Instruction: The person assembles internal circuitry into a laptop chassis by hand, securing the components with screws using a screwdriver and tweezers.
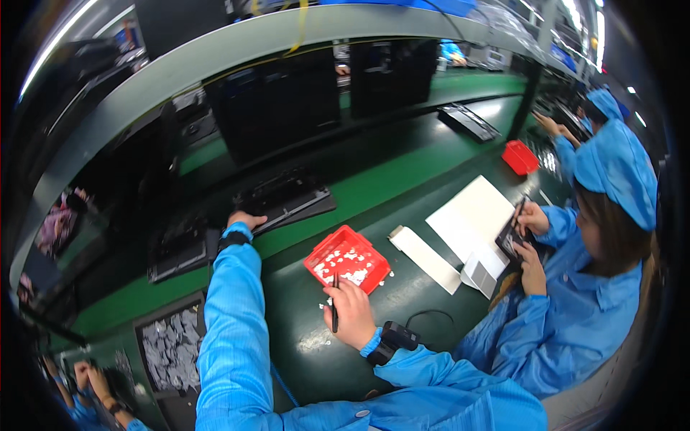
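Tool (335, 320), one, pinched in right hand (353, 316) at one red tray (346, 235); left hand (247, 219) on one dark panel (289, 194), grip unclear.

Shows a co-worker (568, 323) at the near edge of the tabletop (291, 316), a white sheet (471, 218), and beyond it a red bin (520, 157).

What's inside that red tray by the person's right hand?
Many small white pieces lie scattered in the red tray. The right hand and its slim black tool overlap the tray's near side; whatever lies behind them is covered.
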The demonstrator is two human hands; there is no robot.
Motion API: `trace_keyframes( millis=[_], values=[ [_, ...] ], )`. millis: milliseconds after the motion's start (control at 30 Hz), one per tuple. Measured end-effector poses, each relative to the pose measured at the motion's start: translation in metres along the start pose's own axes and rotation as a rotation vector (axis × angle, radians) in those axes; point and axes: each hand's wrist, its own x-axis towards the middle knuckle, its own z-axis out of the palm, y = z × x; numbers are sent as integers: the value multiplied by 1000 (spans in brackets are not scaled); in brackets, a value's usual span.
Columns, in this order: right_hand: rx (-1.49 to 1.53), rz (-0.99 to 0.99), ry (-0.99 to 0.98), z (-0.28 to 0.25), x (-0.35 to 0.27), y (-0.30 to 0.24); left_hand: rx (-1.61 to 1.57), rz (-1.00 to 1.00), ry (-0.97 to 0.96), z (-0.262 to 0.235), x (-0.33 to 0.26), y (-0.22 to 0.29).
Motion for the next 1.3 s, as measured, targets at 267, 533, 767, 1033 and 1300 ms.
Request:
trace_keyframes(
  millis=[267,533,767,1033,1300],
  values=[
    [-16,7,24,1,-5,5,-598,16,146,7,5,-20],
    [-66,-26,76,0,-4,11,-1082,99,-16,-61,-53,-51],
    [-27,15,-6,-2,0,13,-839,351,-267,-154,-133,-140],
    [138,-6,-30,-5,6,9,-312,493,-716,-74,-159,-126],
    [199,-81,-100,10,2,-14,210,535,-595,-59,-146,-86]
  ],
)
